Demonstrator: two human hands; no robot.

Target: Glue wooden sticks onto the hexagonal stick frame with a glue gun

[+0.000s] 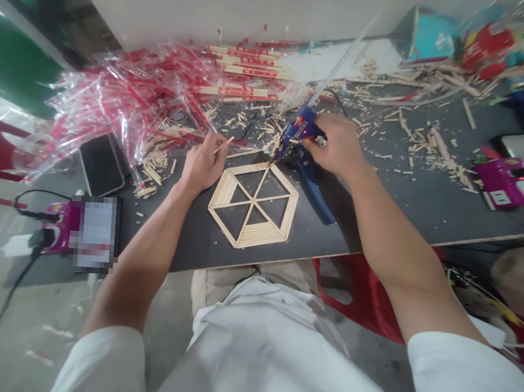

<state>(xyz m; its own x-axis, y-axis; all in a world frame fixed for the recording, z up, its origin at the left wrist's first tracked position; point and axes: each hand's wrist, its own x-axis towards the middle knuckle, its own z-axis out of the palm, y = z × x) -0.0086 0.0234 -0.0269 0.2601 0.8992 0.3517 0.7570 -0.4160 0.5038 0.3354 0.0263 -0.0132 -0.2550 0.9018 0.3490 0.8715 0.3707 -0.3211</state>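
Note:
My left hand (205,160) pinches a short wooden stick (223,144) beside the upper left of a hexagonal frame. The fingers of my right hand (336,142) are closed around a blue hot glue gun (302,123), with a long clear glue stick (341,65) rising from its back. Its nozzle points down near the frame's top corner; whether it touches is unclear. The hexagonal stick frame (252,202) lies flat, with spokes meeting at its centre and rows of sticks along several sides. Right of it lies a blue-handled tool (318,190), partly hidden under the glue gun.
Red-and-clear plastic wrappers (130,93) heap at the back left, near bundled chopsticks (247,62). Cut stick pieces (442,151) scatter across the dark table (403,213). A phone (101,165) and a purple power socket (60,228) sit left; another purple socket (507,181) is right.

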